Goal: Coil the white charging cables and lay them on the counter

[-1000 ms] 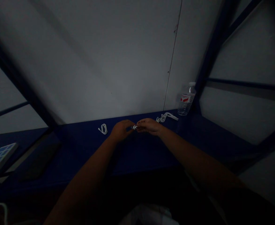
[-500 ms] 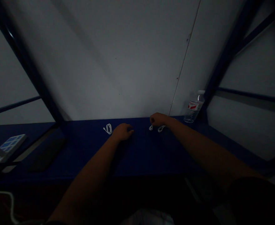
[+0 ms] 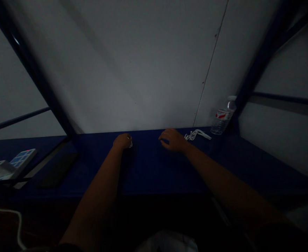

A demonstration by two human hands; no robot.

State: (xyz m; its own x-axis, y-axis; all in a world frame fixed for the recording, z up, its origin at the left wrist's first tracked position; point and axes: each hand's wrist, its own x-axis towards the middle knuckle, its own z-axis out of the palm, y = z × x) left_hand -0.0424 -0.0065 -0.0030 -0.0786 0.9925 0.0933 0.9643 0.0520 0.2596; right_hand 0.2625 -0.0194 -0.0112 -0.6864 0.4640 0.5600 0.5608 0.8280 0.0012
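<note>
A small white cord [image 3: 130, 143] barely shows at the edge of the left hand [image 3: 122, 141], curled closed over it on the blue counter [image 3: 148, 171] — the right hand [image 3: 172, 140] rests loosely open and empty, near a bundled white cable [image 3: 196, 134]. A plastic water bottle [image 3: 223, 117] stands just past the bundle.

Dim, underexposed light lies across your view, brightest on the pale wall panel [image 3: 133, 70] and falling away toward the frame's lower corners, which sink to near black. Your left hand [image 3: 122, 141] and right hand [image 3: 172, 140] sit in murky shade, their edges soft. The navy shelf [image 3: 148, 168] reads dark and flat, without hard shadows. Wide-angle distortion tilts the dark steel struts [image 3: 38, 77] inward at the edges. A faint highlight touches the plastic water bottle [image 3: 223, 117], which shows little sharp detail.
</note>
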